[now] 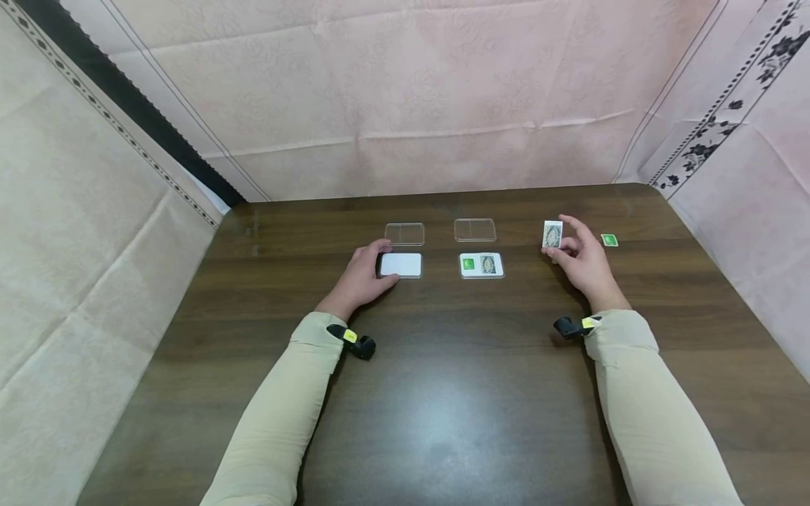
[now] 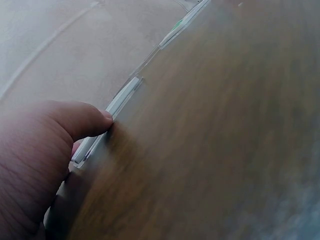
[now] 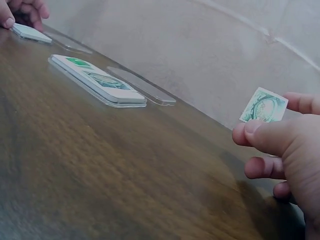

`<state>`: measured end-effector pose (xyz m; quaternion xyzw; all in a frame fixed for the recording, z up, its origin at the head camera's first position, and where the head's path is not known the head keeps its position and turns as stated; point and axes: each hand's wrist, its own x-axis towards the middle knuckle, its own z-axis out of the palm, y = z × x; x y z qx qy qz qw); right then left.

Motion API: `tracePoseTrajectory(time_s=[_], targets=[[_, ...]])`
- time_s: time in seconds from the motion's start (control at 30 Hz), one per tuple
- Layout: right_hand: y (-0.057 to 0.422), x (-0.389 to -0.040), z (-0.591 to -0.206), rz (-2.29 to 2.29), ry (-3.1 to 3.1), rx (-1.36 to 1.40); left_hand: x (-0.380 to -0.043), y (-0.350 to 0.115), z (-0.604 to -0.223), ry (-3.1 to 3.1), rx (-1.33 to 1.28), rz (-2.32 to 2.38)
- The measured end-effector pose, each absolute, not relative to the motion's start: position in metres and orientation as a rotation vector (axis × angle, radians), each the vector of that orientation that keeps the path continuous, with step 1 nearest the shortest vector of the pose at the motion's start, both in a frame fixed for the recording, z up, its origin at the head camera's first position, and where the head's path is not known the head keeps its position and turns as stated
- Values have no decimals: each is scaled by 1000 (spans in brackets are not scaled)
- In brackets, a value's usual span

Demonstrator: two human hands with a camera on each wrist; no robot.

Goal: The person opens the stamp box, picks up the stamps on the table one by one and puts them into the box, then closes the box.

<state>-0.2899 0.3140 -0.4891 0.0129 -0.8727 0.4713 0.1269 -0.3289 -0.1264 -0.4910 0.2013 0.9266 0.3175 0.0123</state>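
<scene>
My left hand (image 1: 363,276) grips the left end of a blank white card in a shallow clear case (image 1: 401,265), thumb at its near edge. The case lies flat on the table. In the left wrist view the thumb touches the side of the white card (image 2: 121,99). My right hand (image 1: 587,266) pinches a postage stamp (image 1: 553,235) with a grey-green oval design, held up off the table. The right wrist view shows the stamp (image 3: 264,106) between thumb and finger. A small green stamp (image 1: 609,240) lies just right of that hand.
Between the hands lies a second cased white card (image 1: 477,273) bearing a green stamp (image 1: 468,264) and an oval-design stamp (image 1: 489,265). Two clear lids lie behind the cases, one left (image 1: 405,244) and one right (image 1: 474,240). Pale cloth (image 1: 405,126) hangs beyond the wooden table (image 1: 443,393).
</scene>
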Motion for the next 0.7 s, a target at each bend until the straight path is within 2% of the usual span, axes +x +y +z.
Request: tracePoseTrajectory(time_s=[0.7], targets=[[298,-288,-488,1374,-2573,12,-330,-127,-491,2880,621,991]])
